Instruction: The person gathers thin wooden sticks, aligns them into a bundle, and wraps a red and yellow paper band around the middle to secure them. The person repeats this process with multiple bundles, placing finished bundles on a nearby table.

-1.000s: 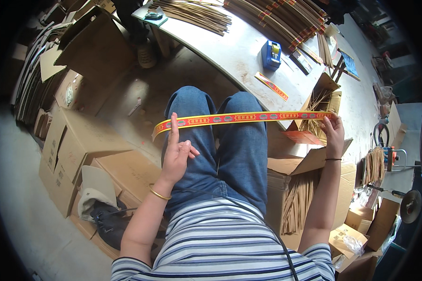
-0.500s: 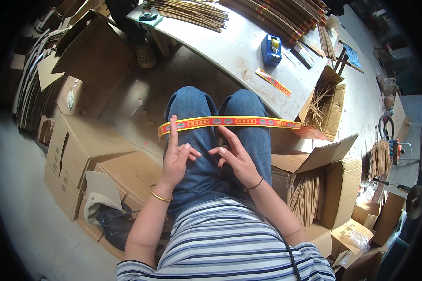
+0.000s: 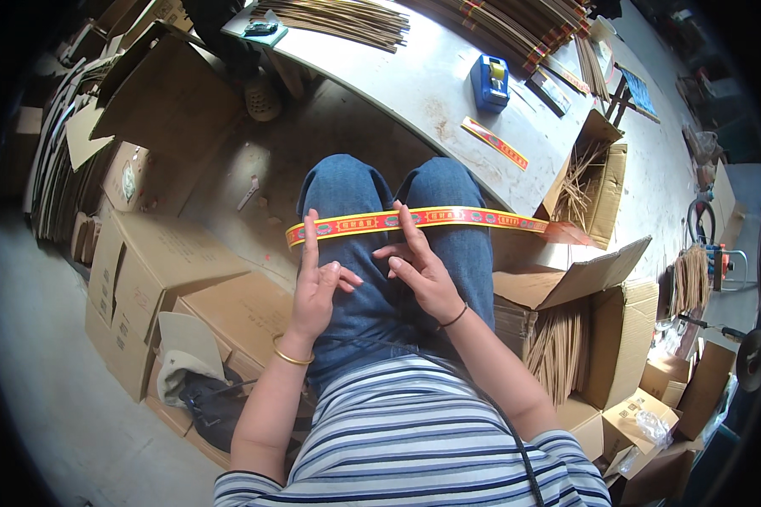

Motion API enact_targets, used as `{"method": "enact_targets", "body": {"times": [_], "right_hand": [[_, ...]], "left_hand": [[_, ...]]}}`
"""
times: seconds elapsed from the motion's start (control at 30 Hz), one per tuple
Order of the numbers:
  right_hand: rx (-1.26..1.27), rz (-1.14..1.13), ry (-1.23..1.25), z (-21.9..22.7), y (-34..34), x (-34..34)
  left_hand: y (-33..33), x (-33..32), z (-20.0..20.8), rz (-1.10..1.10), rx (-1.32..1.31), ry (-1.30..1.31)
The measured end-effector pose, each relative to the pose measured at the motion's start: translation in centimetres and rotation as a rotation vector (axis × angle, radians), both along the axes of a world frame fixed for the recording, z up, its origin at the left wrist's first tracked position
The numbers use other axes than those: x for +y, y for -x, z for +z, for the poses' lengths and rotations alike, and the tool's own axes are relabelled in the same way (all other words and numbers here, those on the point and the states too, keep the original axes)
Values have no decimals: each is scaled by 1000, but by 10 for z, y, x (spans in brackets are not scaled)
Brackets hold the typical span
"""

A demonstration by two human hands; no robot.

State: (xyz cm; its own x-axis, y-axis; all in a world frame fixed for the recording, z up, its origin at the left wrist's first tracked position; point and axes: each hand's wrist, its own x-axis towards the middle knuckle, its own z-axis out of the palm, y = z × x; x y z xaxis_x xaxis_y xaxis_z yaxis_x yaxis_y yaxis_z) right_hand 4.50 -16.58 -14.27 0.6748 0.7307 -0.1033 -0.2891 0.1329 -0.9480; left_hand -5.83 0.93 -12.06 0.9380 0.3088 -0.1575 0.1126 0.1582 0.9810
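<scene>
A long red paper strip with yellow edges (image 3: 361, 223) stretches across the thighs of my jeans. My left hand (image 3: 315, 294) lays its straight index finger over the strip near its left end; the other fingers bend loosely. Over the strip's middle rests the index finger of my right hand (image 3: 426, 280), its thumb and remaining fingers loose and apart. Neither hand grips anything. The strip's right end reaches toward a reddish translucent sheet (image 3: 566, 234) beside the table.
On the white table (image 3: 397, 93) lie a blue tape dispenser (image 3: 490, 83), a shorter red strip (image 3: 495, 143) and bundles of brown sticks (image 3: 338, 21). An open carton of sticks (image 3: 558, 351) stands at my right. Closed cartons (image 3: 165, 262) and a pale cap (image 3: 186, 355) are at my left.
My right index finger has moved up onto the strip, from just below it to across it. The left hand stays in nearly the same place.
</scene>
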Motion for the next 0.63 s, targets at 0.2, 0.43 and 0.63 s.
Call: {"method": "enact_targets", "body": {"times": [0.2,0.43,0.63], "right_hand": [[29,11,-22,-1,-2,-2],[10,9,-29,-3,-1,0],[20,4,-69,-7,-2,-2]], "left_hand": [[0,0,2,3,18,2],[1,0,3,1,17,-9],[2,2,-6,10,11,-27]]}}
